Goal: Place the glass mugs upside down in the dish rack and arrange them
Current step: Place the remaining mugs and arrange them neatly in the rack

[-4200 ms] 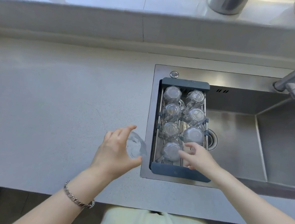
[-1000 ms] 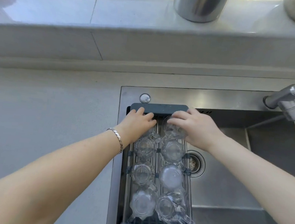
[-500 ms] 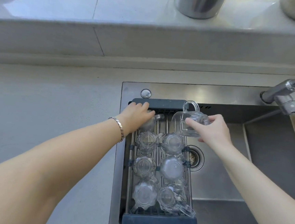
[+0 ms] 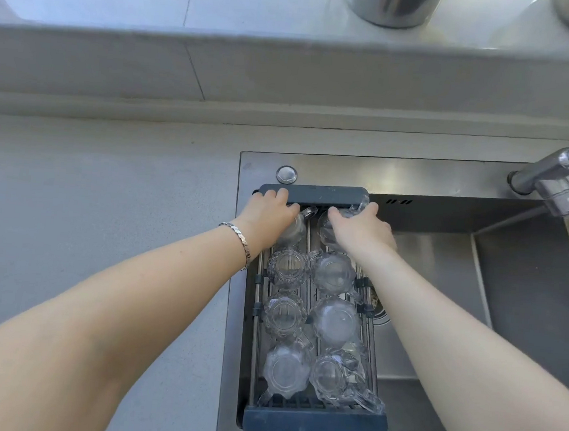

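A dark-framed dish rack (image 4: 313,424) spans the left side of the steel sink (image 4: 444,263). Several clear glass mugs stand upside down in it in two columns, such as the near-left mug (image 4: 286,370) and the mid-right mug (image 4: 335,321). My left hand (image 4: 269,214) rests over the far-left mug (image 4: 292,231), fingers on it and near the rack's far bar. My right hand (image 4: 361,230) grips the far-right mug (image 4: 326,232), set down in the rack at its far end. Both far mugs are mostly hidden by my hands.
A grey counter (image 4: 87,215) lies left of the sink. The faucet (image 4: 555,170) reaches in from the right. A round button (image 4: 286,174) sits behind the rack. A steel pot (image 4: 391,1) stands on the raised ledge. The drain (image 4: 379,309) is just right of the rack.
Half a second ago my right hand held the far-right mug lifted and tilted above the rack; now that mug is down in the rack's far-right spot. My left hand stayed on the far-left mug.
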### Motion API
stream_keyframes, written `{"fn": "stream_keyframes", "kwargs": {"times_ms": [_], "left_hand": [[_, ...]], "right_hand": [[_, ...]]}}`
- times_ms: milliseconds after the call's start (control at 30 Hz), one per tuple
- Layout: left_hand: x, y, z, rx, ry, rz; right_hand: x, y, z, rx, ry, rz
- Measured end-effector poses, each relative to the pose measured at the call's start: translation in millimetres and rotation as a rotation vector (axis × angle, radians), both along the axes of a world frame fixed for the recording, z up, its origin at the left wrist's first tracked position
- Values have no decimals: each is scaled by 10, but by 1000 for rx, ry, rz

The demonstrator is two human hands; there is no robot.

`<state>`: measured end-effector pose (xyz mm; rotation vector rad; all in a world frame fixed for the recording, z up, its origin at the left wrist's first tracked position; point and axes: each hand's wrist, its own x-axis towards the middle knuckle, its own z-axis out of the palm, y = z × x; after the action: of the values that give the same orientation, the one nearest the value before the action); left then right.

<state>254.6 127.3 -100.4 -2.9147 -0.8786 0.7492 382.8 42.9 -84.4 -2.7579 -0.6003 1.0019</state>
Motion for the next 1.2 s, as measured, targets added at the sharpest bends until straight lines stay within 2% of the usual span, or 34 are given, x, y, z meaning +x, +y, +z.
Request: {"fn": "stream_keyframes", "kwargs": {"times_ms": [133,267,367,500,633,700,833,967,1033,1133,1200], "left_hand": [[3,-14,-8,-14,-12,17],[-6,-28,-18,-21,-35,34],[-20,-18,-26,-29,-52,38],[-38,-6,-30,-48,-85,51],[-67,-5,-49,-69,-114,76],[-69,-11,-56,-73,-115,76],[-61,-11,-64,-57,-103,87],[-64,-54,-45,-32,-87,96],[-110,-164,-7,-66,-182,191],[-262,-411,73,-239,-473,381],[-374,-611,106,-320,-515,387]], "right_hand": [[35,273,-73,-100,114,-54],[-17,319,-210,-50,197,-212],[-36,261,-287,10,176,-219],[-44,21,-339,105,108,7],[-124,-218,-277,123,-135,265],[-137,-231,-328,130,-188,297],[-88,-248,-409,347,-52,151],[-46,-357,-422,440,168,86],[-31,-486,-369,468,239,120],[-23,-762,-309,428,162,254],[-55,-896,-339,350,137,321]]}}
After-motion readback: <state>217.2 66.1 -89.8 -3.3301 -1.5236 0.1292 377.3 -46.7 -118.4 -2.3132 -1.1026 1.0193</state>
